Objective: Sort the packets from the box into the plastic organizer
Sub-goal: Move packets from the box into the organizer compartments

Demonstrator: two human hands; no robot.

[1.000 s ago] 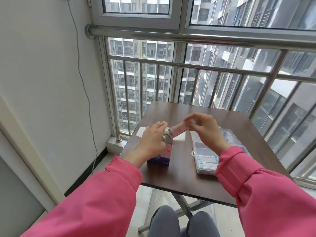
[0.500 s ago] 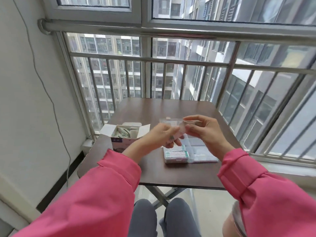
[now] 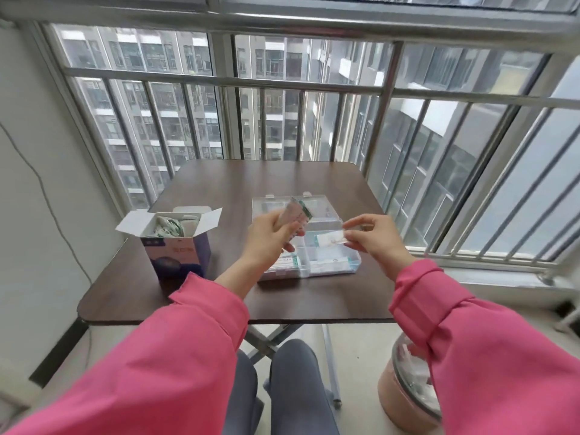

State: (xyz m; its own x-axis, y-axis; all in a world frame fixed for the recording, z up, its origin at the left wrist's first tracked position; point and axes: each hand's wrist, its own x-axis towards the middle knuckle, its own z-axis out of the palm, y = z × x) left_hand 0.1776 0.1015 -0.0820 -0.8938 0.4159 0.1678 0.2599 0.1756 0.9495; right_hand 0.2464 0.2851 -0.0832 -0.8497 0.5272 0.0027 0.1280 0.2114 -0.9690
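Your left hand [image 3: 272, 235] grips a small bunch of packets [image 3: 295, 213], fingers curled round their lower ends so the tops fan up and tilt to the right; the motion blur keeps you from counting them. Your right hand [image 3: 375, 238] pinches 1 single packet [image 3: 329, 239] by its right end between thumb and fingertips, and the packet lies level, pointing left toward your other hand. Both hands hang above the plastic organizer [image 3: 351, 263], which sits open on the right half of the table [image 3: 219, 189] with its clear lid laid back on the far side. At least 2 of the organizer's near compartments already hold flat packets with green print.

The box [image 3: 177, 254] stands upright on the left side of the table, near its left edge and well apart from the organizer. Its white flaps are folded open, and more packets are heaped inside, reaching up to the rim.

On the floor to your right, beside your right sleeve, stands a pink bin [image 3: 405, 400] with a clear liner.
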